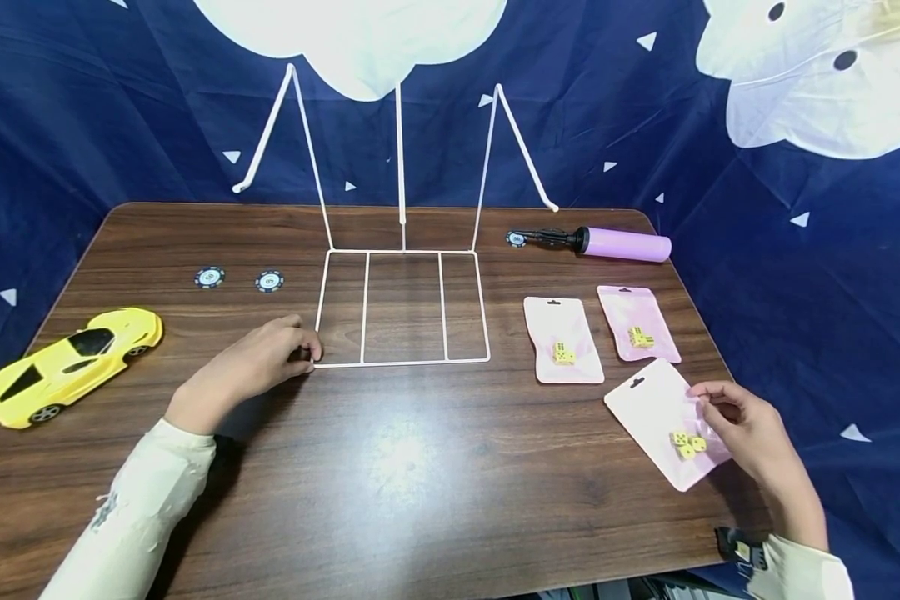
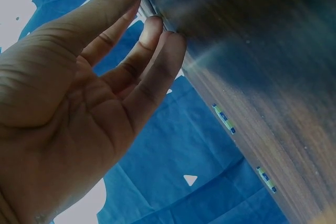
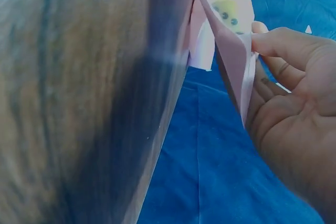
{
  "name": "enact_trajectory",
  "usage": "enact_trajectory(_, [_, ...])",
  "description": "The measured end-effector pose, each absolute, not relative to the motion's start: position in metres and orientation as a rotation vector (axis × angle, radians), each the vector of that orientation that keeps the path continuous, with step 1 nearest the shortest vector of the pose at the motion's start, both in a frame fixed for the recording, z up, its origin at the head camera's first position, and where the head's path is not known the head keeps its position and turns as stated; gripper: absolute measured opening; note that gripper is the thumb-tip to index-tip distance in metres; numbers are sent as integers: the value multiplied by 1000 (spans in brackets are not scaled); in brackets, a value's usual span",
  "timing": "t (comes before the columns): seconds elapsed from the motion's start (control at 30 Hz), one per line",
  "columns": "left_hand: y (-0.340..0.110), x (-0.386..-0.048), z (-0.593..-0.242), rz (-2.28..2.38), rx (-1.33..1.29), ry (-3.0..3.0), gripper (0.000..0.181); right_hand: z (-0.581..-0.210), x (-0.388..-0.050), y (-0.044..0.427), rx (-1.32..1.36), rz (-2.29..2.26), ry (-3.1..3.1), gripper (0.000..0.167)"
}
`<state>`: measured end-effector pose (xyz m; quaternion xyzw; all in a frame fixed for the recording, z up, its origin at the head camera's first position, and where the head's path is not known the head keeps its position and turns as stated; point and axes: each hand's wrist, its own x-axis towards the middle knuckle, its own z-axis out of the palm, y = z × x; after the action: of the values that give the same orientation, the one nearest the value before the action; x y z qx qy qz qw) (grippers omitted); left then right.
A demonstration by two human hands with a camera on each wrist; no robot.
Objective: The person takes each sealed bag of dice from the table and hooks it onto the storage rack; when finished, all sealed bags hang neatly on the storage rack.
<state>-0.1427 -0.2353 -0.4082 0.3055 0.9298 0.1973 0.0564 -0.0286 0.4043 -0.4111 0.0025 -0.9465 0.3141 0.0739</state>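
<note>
- Pink flat plastic pouch with a hanger slot (image 1: 652,412), at the brown wooden table's (image 1: 532,533) three o'clock; the right hand (image 1: 746,433) pinches its edge between thumb and finger.
- Progress, I judge: the ten-o'clock pouch (image 1: 562,328) and eleven-o'clock pouch (image 1: 633,315) lie laid down; this one awaits release.
- It bears yellow dice (image 1: 687,446); inside or atop, unclear.
- Left hand (image 1: 266,354), fingers bent, meets the white wire frame's (image 1: 364,308) eight-o'clock corner; grip, cannot tell.

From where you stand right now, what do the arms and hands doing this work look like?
The left hand and right hand are a person's and wear no gloves. The left sleeve is off-white and wrinkled, with a ragged greyish patch; the right sleeve is similarly pale, with a small black device beside it.
</note>
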Motion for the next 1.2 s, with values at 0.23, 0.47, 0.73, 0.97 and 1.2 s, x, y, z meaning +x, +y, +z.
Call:
enact_trajectory(0.23, [-236,-143,-408,586,908,2820,18,-406,-28,401,-8,963,-2852,21])
enact_trajectory(0.47, [-236,-143,-408,592,906,2812,18,-405,-30,402,0,1047,-2772,19])
enact_trajectory(0.73, [-236,-145,-408,585,903,2805,17,-403,-34,398,31,1176,-2665,17])
enact_trajectory(0.97, [-236,-145,-408,594,882,2800,17,-401,-38,391,2,1219,-2609,20])
enact_trajectory(1.2, [-236,-144,-409,607,895,2806,18,-391,-42,378,53,1255,-2523,22])
